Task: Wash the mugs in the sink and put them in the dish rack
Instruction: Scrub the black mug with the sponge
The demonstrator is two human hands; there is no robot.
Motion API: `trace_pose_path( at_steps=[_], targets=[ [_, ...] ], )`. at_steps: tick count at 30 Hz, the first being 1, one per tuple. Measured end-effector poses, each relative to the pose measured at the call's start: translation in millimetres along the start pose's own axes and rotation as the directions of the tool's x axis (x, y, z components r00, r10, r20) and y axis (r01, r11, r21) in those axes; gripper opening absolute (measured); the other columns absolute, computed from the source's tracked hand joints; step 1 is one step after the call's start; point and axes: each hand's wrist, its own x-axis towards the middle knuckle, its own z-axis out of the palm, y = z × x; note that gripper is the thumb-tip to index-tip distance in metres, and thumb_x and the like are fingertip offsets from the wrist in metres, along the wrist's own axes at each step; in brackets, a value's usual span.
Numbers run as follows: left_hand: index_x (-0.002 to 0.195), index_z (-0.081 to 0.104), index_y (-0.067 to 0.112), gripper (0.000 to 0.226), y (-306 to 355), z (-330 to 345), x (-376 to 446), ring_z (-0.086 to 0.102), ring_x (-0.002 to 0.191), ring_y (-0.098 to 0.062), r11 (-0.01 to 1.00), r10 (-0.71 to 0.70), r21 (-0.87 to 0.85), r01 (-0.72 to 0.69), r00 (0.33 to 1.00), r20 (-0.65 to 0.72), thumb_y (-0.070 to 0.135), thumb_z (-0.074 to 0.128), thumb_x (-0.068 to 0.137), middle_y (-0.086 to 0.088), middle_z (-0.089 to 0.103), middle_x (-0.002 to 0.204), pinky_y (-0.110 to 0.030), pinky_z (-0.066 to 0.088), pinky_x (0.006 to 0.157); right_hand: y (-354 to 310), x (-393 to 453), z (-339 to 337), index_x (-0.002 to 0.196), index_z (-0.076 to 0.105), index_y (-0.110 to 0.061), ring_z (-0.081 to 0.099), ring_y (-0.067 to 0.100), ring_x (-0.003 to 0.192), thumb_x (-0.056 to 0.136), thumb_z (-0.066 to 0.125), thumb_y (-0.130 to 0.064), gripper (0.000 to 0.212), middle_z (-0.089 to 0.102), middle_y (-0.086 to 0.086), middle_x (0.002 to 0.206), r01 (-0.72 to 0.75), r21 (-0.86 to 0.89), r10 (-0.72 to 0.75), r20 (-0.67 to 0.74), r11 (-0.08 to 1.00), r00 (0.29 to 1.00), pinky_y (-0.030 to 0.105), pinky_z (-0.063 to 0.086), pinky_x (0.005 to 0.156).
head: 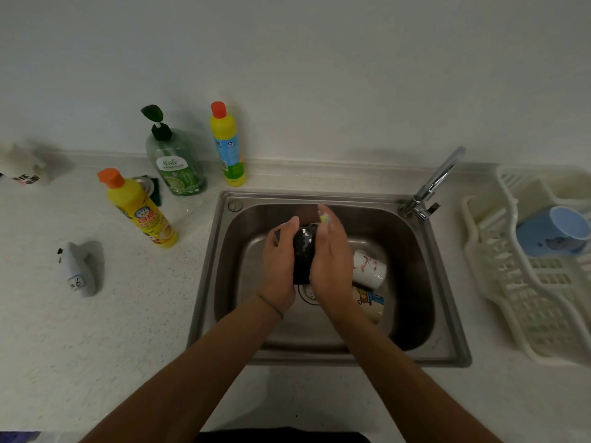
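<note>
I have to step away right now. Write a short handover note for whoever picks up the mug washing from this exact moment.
Left hand grips the black mug over the sink.
Right hand rests against the mug's other side, with a small yellowish thing at its fingers; probably a scrubber.
Done: the blue mug lies in the dish rack.
Left: finish the black mug, then wash the floral mug and the cartoon mug lying in the basin, and rack all three.

Bare forearms, no sleeves; thin cord bracelet (pixel 271 304) on left wrist
</note>
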Motion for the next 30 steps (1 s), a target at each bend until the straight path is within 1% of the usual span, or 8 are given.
trace_pose_path(
  at_steps=[2,4,8,13,19,24,27,30],
  targets=[
    [0.129,0.059,-0.001,0.069,3,0,3,0.07,0.098,-0.024,0.999,0.047,0.015,-0.046,0.999,-0.02,0.051,0.07,0.084,-0.019,0.068,0.112,-0.033,0.058,0.078,0,-17,10,0.151,0.039,-0.036,0.037,0.004,0.141,0.106,0.027,-0.04,0.046,0.036,-0.013,0.157,0.195,-0.209,-0.197,0.012,0.958,0.98,0.033,0.035,0.116],
    [0.127,0.06,-0.001,0.061,1,-3,4,0.069,0.097,-0.022,0.999,0.044,0.017,-0.044,0.999,-0.022,0.045,0.07,0.088,-0.019,0.067,0.112,-0.032,0.056,0.077,8,-18,10,0.151,0.038,-0.034,0.035,0.003,0.143,0.107,0.028,-0.037,0.046,0.034,-0.012,0.159,0.277,-0.252,-0.281,0.022,0.927,0.959,0.03,0.033,0.116],
    [0.126,0.063,0.003,0.074,-7,-1,1,0.07,0.105,-0.033,1.0,0.027,0.004,-0.027,0.999,-0.026,0.055,0.076,0.075,-0.021,0.07,0.119,-0.04,0.06,0.082,17,13,0,0.135,0.05,-0.05,0.058,0.01,0.121,0.105,0.03,-0.048,0.036,0.058,-0.007,0.134,-0.067,0.037,0.067,0.009,0.997,0.998,0.048,0.05,0.104],
    [0.128,0.057,-0.003,0.064,-7,-5,6,0.068,0.097,-0.026,0.995,0.084,0.05,-0.082,0.995,-0.048,0.048,0.069,0.091,-0.019,0.065,0.112,-0.03,0.058,0.074,12,-14,10,0.145,0.041,-0.036,0.047,0.007,0.131,0.106,0.029,-0.04,0.042,0.041,-0.008,0.149,0.216,-0.266,-0.221,0.012,0.94,0.975,0.031,0.045,0.105],
    [0.12,0.063,0.01,0.045,-4,-6,9,0.073,0.08,-0.014,0.994,0.044,0.101,-0.029,0.988,-0.149,0.046,0.068,0.094,-0.007,0.072,0.103,-0.021,0.056,0.056,15,2,-4,0.131,0.045,-0.052,0.065,0.015,0.107,0.102,0.031,-0.052,0.032,0.057,0.0,0.126,-0.009,-0.014,0.01,0.051,1.0,0.999,0.048,0.06,0.084],
    [0.116,0.073,0.007,0.057,-2,-10,11,0.075,0.099,-0.031,1.0,0.021,0.018,-0.019,0.995,-0.093,0.055,0.07,0.086,-0.015,0.077,0.107,-0.037,0.061,0.075,11,-1,-8,0.129,0.048,-0.05,0.066,0.018,0.101,0.106,0.035,-0.042,0.028,0.06,-0.003,0.117,-0.029,0.086,0.026,0.042,0.996,0.999,0.052,0.06,0.08],
    [0.129,0.067,0.012,0.069,0,-12,8,0.07,0.113,-0.034,0.982,-0.126,-0.129,0.134,0.989,0.073,0.062,0.069,0.081,-0.017,0.072,0.123,-0.049,0.057,0.097,7,-1,-10,0.13,0.049,-0.049,0.066,0.018,0.101,0.108,0.035,-0.037,0.03,0.061,-0.006,0.115,-0.046,0.114,0.042,0.031,0.992,0.999,0.052,0.06,0.083],
    [0.139,0.058,0.025,0.057,3,-17,11,0.062,0.128,-0.035,0.926,-0.191,-0.271,0.263,0.945,0.265,0.055,0.062,0.091,-0.015,0.065,0.138,-0.056,0.045,0.11,7,0,-11,0.131,0.049,-0.052,0.065,0.015,0.106,0.107,0.035,-0.037,0.031,0.062,-0.014,0.116,-0.048,0.136,0.045,0.024,0.99,0.999,0.05,0.058,0.091]
  ],
)
